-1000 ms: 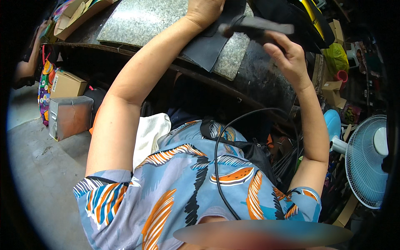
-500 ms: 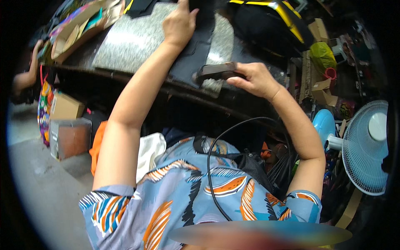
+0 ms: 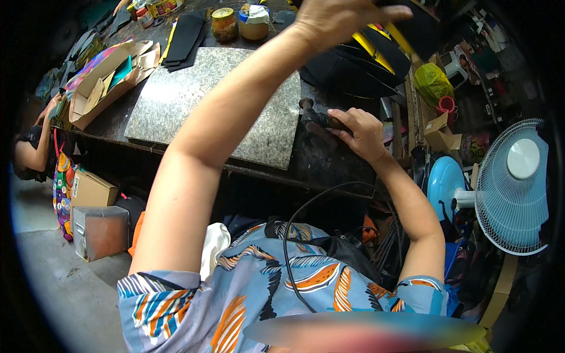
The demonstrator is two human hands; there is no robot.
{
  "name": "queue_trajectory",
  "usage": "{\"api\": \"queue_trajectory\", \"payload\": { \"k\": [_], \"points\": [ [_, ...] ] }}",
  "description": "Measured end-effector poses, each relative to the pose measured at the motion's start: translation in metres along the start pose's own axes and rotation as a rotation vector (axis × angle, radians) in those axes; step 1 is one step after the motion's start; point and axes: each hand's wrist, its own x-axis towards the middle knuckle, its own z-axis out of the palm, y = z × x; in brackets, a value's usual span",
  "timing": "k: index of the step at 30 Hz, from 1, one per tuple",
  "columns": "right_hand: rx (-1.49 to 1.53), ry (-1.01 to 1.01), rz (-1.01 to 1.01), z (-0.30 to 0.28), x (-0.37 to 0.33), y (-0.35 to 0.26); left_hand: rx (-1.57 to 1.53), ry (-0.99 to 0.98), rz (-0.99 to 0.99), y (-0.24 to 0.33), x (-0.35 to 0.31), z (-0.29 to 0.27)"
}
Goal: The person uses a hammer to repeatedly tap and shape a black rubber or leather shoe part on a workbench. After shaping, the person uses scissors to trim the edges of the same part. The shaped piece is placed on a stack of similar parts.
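Observation:
My right hand (image 3: 360,130) is on the handle of a dark hammer (image 3: 316,117), whose head lies by the right edge of a grey speckled stone slab (image 3: 259,132). High in the picture, my left hand (image 3: 338,20) stretches across to the right, cut off by the upper edge. One of its digits points out straight; the other fingers are partly out of view. Beneath and beside it are black sheet pieces with yellow edges (image 3: 353,70) in a pile. The slab's top is partly hidden by my left forearm.
Left of the slab stand an open cardboard box (image 3: 88,103) and black strips (image 3: 187,41). Two jars, one yellow-lidded (image 3: 224,25), are behind it. On the right are a fan (image 3: 512,188) and a yellow-green bag (image 3: 434,82). Another person's arm (image 3: 38,144) shows far left.
My left hand has moved up and right, away from the slab. The black sheet that lay on the slab is gone from it. My right hand has lowered the hammer to the slab's right side.

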Motion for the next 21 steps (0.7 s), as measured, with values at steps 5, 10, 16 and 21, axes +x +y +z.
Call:
{"api": "queue_trajectory", "payload": {
  "k": [5, 10, 16, 21],
  "points": [
    [0.003, -0.002, -0.012, -0.002, 0.002, 0.001, -0.232, -0.833, -0.027, 0.06, -0.056, 0.058],
    [0.017, -0.032, 0.006, -0.004, 0.006, -0.005, -0.269, -0.606, -0.12, 0.053, -0.069, 0.066],
    [0.022, -0.018, -0.022, -0.006, 0.007, -0.005, -0.119, -0.064, -0.33, -0.043, -0.105, 0.011],
    [0.07, 0.013, -0.041, -0.003, 0.006, -0.002, 0.47, -0.548, -0.943, -0.152, -0.197, -0.035]
  ]
}}
